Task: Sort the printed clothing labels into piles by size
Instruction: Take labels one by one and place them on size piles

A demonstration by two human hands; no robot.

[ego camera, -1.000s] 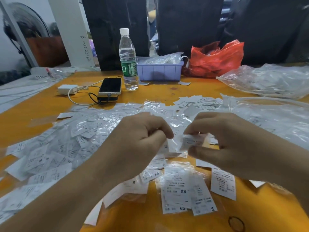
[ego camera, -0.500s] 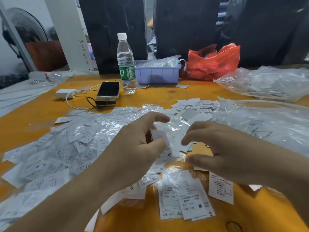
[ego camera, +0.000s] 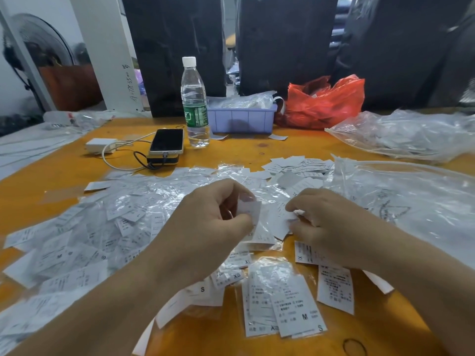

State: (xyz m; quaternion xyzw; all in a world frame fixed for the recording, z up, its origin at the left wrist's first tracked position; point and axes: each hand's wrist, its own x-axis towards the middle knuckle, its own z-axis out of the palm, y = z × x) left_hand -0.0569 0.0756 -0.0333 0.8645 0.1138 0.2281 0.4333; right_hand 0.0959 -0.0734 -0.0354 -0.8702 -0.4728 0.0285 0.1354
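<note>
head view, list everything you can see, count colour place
table: one, orange, under everything
loose labels: many, white, heaped centre and left
near label stack: one, white, an M label on top, near edge
far label pile: one, white, mid table
clear bags: several, clear, right side
water bottle: one, clear with green label, upright at back
phone: one, dark screen, left of the bottle, on a dark block
charger: one, white with cable, far left
tray: one, lilac, back centre
red bag: one, red, right of the tray
fan: one, dark, far left background
left hand: pinches a white label
right hand: pinches a white label
</note>
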